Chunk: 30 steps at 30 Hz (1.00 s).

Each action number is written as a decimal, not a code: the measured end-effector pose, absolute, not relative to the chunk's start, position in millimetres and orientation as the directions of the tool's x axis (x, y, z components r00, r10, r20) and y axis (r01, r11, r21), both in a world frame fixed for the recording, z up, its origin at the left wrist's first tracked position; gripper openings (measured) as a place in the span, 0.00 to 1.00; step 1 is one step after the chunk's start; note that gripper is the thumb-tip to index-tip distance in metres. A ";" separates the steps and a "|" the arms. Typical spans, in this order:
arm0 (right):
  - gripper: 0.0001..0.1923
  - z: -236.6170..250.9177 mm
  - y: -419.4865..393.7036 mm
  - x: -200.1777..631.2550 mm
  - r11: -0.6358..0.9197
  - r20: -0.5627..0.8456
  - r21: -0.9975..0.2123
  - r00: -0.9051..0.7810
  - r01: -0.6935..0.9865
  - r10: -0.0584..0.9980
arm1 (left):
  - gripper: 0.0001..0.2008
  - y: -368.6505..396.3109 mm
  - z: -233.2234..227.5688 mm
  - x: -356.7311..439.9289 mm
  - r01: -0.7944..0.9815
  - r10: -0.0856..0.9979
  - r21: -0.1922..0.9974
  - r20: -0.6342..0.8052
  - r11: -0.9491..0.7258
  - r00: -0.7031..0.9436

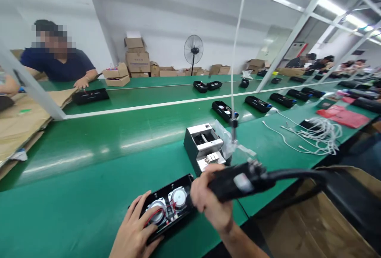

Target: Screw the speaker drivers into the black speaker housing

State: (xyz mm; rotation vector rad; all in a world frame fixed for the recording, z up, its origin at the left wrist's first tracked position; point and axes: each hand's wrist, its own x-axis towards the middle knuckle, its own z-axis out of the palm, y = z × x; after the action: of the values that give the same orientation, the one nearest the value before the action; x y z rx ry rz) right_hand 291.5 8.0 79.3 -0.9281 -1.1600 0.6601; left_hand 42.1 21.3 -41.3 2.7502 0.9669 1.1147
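My left hand (135,230) lies flat, fingers spread, on the open speaker housing (168,206) at the near desk (74,194) edge; my right hand (208,202) grips the electric screwdriver (238,180) just above it; the back cover looks not yet fitted.

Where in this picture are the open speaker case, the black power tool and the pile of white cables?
speaker case (166,206): head view, on the round speaker parts inside it.
power tool (235,180): head view, on its black body, gripped by the right hand (208,202).
white cables (318,133): head view, middle of the tangle.
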 end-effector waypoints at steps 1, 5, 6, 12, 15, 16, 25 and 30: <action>0.14 89.5 15.3 306.3 0.539 0.466 -0.840 0.416 -0.071 0.781 | 0.08 22.0 -40.3 32.8 0.552 0.550 0.210 0.607 -0.807 0.573; 0.15 108.1 46.2 360.1 0.571 0.481 -0.816 0.656 0.091 0.582 | 0.03 23.4 -20.0 8.6 0.510 0.414 0.002 0.586 -0.860 0.696; 0.14 106.0 52.9 369.2 0.553 0.495 -0.821 0.661 0.143 0.564 | 0.05 23.6 -12.5 8.9 0.495 0.384 -0.024 0.598 -0.869 0.704; 0.16 86.0 67.7 382.6 0.504 0.493 -0.849 0.579 0.158 0.649 | 0.12 25.0 17.6 48.9 0.459 0.303 -0.086 0.642 -0.884 0.704; 0.15 87.4 53.5 375.2 0.436 0.409 -0.898 0.472 0.058 0.781 | 0.11 22.6 21.1 68.3 0.492 0.348 -0.050 0.644 -0.869 0.681; 0.15 88.6 45.6 371.4 0.415 0.374 -0.910 0.432 -0.002 0.821 | 0.12 20.6 21.8 73.1 0.515 0.377 -0.028 0.647 -0.857 0.662; 0.10 90.7 -13.0 313.2 0.515 0.430 -0.725 0.284 -0.458 0.857 | 0.21 1.5 21.4 93.9 0.670 0.528 -0.009 0.607 -0.743 0.594; 0.11 69.3 -11.4 285.3 0.482 0.433 -0.746 0.215 -0.460 0.875 | 0.20 1.0 20.5 94.0 0.658 0.538 0.021 0.595 -0.753 0.597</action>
State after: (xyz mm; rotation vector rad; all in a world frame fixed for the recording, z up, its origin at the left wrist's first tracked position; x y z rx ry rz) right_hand 285.3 -11.4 69.3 -0.5213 -0.9562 0.9861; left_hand 94.0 1.0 20.5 2.9835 1.1311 0.9982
